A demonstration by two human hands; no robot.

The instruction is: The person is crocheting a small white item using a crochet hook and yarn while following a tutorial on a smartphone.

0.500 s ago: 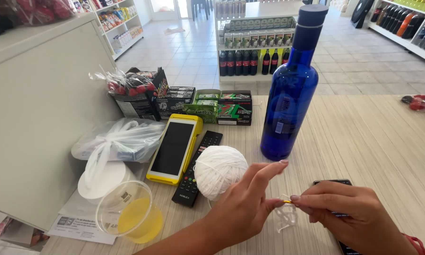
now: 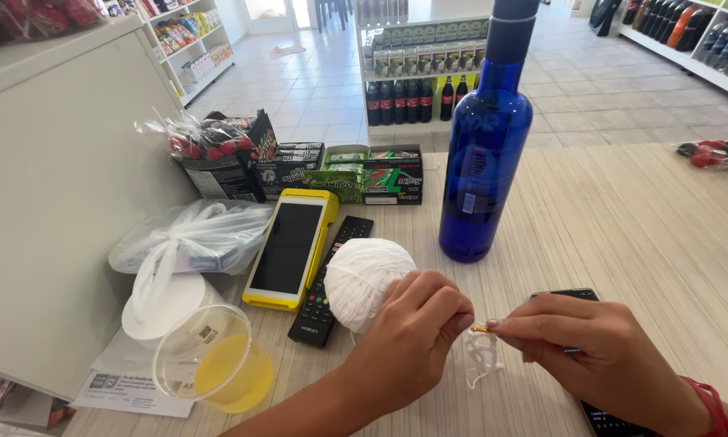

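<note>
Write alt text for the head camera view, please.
Two hands, left hand and right hand, pinch a small crochet hook with white yarn over a wooden counter, near a yarn ball and blue bottle.

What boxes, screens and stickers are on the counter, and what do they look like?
Payment terminal: left of the yarn ball, flat yellow slab, dark screen.
Gum boxes: behind the terminal, low, green and black.
Candy box: far left, dark carton, red sweets in clear wrap.
Bottle label: low on the tall blue bottle, small, pale.
Phone: under the right hand, black, screen mostly covered.
</note>
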